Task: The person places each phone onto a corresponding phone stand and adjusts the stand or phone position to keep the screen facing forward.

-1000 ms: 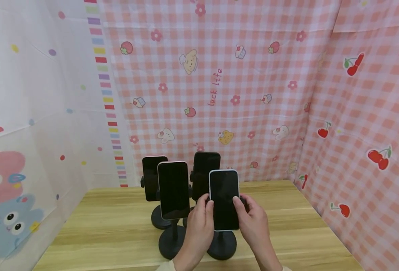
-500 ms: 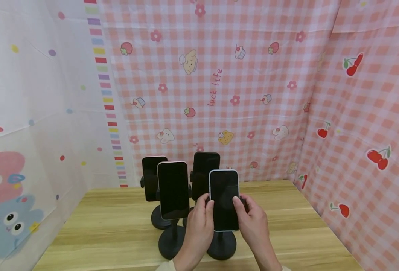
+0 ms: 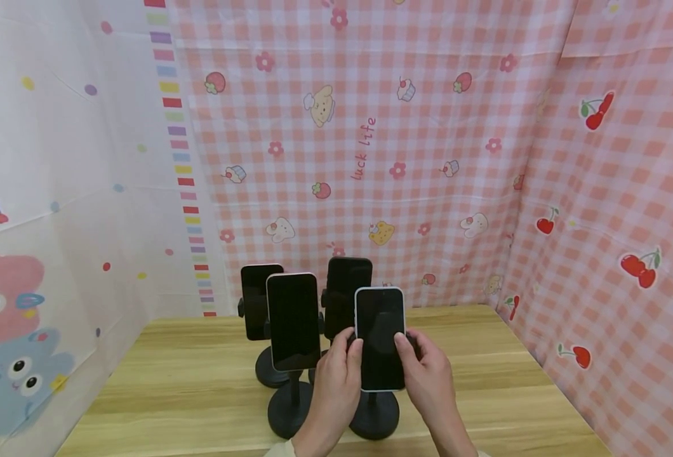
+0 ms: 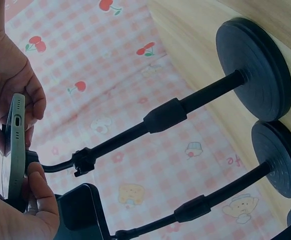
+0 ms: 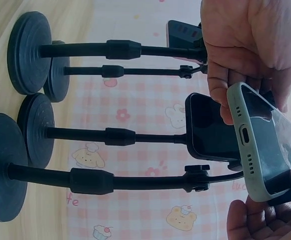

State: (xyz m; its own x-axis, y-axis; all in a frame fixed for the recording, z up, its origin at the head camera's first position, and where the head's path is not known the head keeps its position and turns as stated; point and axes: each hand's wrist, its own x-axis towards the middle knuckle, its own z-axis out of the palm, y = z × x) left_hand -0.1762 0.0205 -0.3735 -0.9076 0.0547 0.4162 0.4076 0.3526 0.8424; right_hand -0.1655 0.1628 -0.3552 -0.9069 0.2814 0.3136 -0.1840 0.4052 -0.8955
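Both hands grip a smartphone (image 3: 379, 355) with a pale rim and dark screen, upright at the top of the front right black phone stand (image 3: 374, 416). My left hand (image 3: 334, 384) holds the phone's left edge, thumb along the side. On the opposite edge, my right hand (image 3: 430, 381) lays its thumb over the screen's border, fingers curled behind. In the left wrist view, the phone (image 4: 16, 145) appears from its charging-port end, with a dark holder (image 4: 31, 157) behind it. The stand's thin neck reaches that holder; fingers partly hide it.
Left of the hands, another phone (image 3: 293, 324) sits on a front stand with a round base (image 3: 288, 412). Behind are two more mounted phones, one at back left (image 3: 254, 285) and one at back centre (image 3: 349, 279). Patterned cloth (image 3: 428, 203) hangs behind the wooden table (image 3: 159, 393).
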